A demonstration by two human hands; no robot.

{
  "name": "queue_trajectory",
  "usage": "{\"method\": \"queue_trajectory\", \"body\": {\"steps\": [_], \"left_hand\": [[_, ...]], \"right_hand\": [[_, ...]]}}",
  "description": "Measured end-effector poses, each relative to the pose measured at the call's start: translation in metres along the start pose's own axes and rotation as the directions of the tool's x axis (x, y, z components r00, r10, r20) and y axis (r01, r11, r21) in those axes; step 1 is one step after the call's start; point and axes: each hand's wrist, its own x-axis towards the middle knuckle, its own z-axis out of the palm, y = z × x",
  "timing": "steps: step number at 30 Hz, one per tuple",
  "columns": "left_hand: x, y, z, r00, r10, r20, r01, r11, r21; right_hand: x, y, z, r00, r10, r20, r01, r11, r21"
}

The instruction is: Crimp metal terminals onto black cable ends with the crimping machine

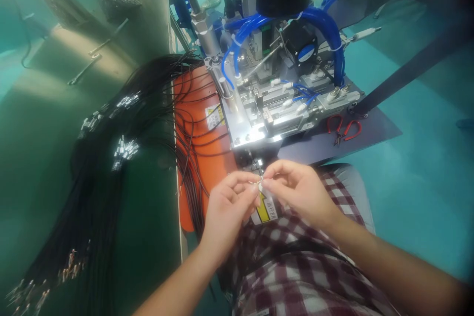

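Note:
My left hand and my right hand meet in front of my lap, fingertips pinched together. Between them sits a small metal terminal on a thin wire end; both hands pinch it. Just above the fingers is the front of a metal machine with blue air hoses. Black wires run from under my left hand across an orange machine cover.
A large bundle of black wires with silver terminals lies on the green table at left. Red-handled cutters rest on a dark mat right of the machine. A yellow warning label shows below my hands. Teal floor lies to the right.

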Motion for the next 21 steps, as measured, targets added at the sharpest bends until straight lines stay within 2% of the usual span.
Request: {"method": "queue_trajectory", "body": {"steps": [4,10,18,21], "left_hand": [[-0.001,0.0,-0.001,0.999,0.038,0.035,-0.037,0.999,-0.027],[-0.001,0.001,-0.003,0.992,0.091,0.092,-0.084,0.994,-0.074],[-0.006,0.001,-0.001,0.992,0.095,0.086,-0.095,0.996,-0.003],[-0.007,0.002,-0.001,0.993,0.09,0.071,-0.091,0.996,0.011]], "right_hand": [[0.001,-0.003,0.0,0.988,0.108,0.114,-0.127,0.976,0.176],[-0.001,-0.004,0.003,0.971,0.13,0.2,-0.184,0.942,0.281],[-0.001,-0.012,0.004,0.994,0.083,0.078,-0.095,0.982,0.163],[-0.004,-0.01,0.004,1.0,-0.03,-0.007,0.031,0.996,0.078]]}}
